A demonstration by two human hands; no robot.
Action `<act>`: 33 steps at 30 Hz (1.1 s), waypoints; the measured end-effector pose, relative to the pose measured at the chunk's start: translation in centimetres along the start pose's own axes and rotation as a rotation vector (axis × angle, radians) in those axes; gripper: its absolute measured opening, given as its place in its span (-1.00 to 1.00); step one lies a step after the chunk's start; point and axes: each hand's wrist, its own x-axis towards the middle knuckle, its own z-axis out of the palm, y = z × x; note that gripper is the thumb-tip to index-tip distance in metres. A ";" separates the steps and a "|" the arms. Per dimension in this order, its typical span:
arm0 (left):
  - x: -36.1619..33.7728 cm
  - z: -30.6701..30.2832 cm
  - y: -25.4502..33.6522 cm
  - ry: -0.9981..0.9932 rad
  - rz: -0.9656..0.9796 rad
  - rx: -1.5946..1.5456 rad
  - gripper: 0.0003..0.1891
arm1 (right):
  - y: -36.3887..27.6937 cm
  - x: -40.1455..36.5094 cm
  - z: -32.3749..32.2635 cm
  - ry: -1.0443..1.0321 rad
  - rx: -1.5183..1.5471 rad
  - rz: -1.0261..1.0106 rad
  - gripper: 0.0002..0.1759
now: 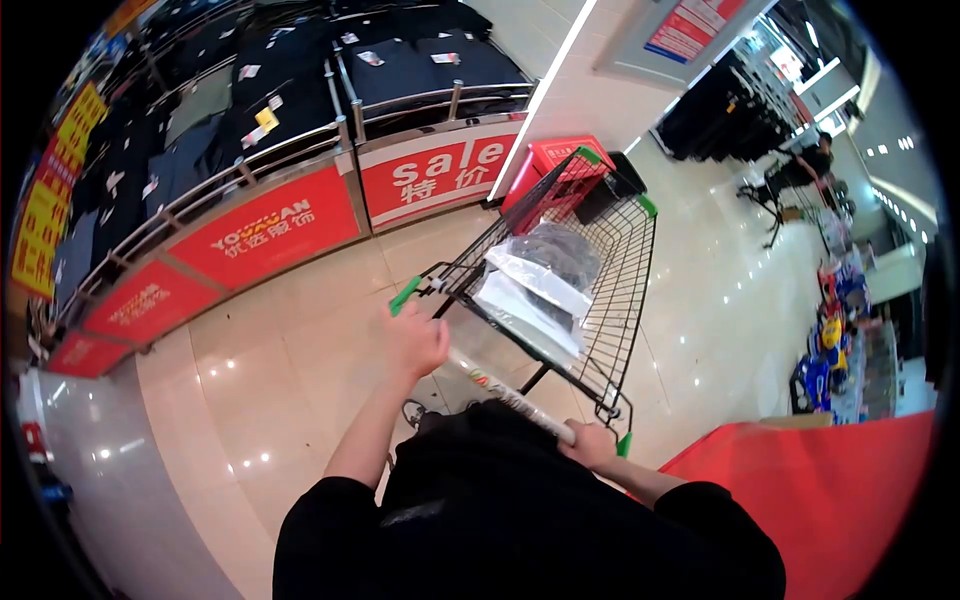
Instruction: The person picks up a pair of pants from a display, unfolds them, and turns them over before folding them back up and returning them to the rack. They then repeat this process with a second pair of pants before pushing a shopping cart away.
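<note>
A wire shopping cart [628,262] with green corner pieces stands in front of me, angled up and to the right. My left hand [417,338] is closed around the left end of its handlebar [510,396], by a green end cap. Toward the right end of the bar, my right hand [590,445] is wrapped round it too. Inside the basket lies a clear plastic-wrapped package [552,262] with dark and white parts; its exact kind I cannot make out.
Red sale panels [425,172] front a rack of folded dark clothes [240,95] on the left. A red box [545,165] and a black bin [612,188] stand past the cart. At right are a red-covered table [800,500], toys [828,345] and a distant person [815,160] with a cart.
</note>
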 end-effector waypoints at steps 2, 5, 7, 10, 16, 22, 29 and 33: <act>-2.6 -1.6 -0.9 0.007 -0.052 0.034 -0.69 | -0.2 -0.8 1.4 0.009 0.202 -0.223 -0.72; -6.5 -3.4 -0.5 -0.009 -0.113 0.116 -0.72 | 2.1 -0.7 4.6 -0.091 0.250 -0.383 -0.72; -8.5 -5.0 1.0 0.005 -0.152 0.141 -0.75 | 2.1 -1.7 4.3 -0.106 0.187 -0.373 -0.69; -12.6 -5.6 2.1 0.057 -0.184 0.193 -0.75 | 1.4 -2.6 4.9 -0.087 0.107 -0.429 -0.69; -21.0 -7.4 5.0 0.014 -0.276 0.394 -0.72 | 2.0 -6.1 5.9 0.056 0.008 -0.555 -0.76; -30.8 -8.8 9.0 0.081 -0.368 0.494 -0.71 | 3.2 -7.9 6.8 0.140 -0.065 -0.771 -0.85; -41.1 -10.4 15.9 0.171 -0.559 0.494 -0.73 | 3.1 -9.4 6.9 0.064 -0.225 -1.029 -0.86; -45.5 -11.5 18.2 0.152 -0.619 0.472 -0.73 | 1.2 -8.6 6.5 -0.034 -0.258 -1.148 -0.85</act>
